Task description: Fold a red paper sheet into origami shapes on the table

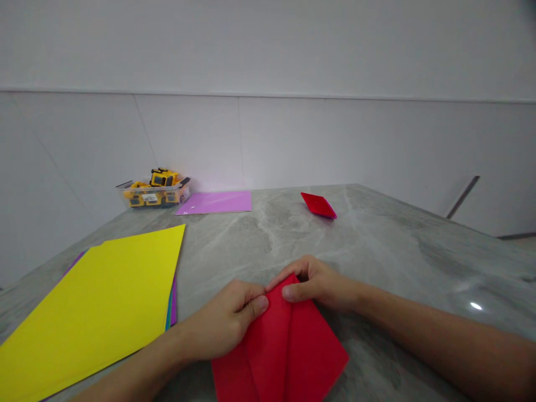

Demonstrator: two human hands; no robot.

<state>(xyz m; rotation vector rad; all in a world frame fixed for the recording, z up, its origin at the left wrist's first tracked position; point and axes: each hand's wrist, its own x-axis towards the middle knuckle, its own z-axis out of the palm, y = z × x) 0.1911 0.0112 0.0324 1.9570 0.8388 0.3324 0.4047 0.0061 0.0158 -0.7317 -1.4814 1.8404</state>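
Note:
A sheet of red paper (305, 346), folded with creases running toward a point at its far end, lies at the near edge of the view. My left hand (230, 321) is closed on its upper left edge, thumb on top. Near the tip, my right hand (318, 285) pinches the paper between thumb and fingers. The two hands almost meet at the folded point. The paper's lower end runs out of the frame, and the fingers beneath it are hidden.
Left of my hands lies a stack of coloured paper (113, 296), yellow on top. Farther back are a clear plastic box (184, 195) holding yellow toy vehicles (164, 177), a flat purple sheet (218, 202) and a small folded red piece (318, 205). A white wall (285, 139) stands behind the grey marbled table (268, 234).

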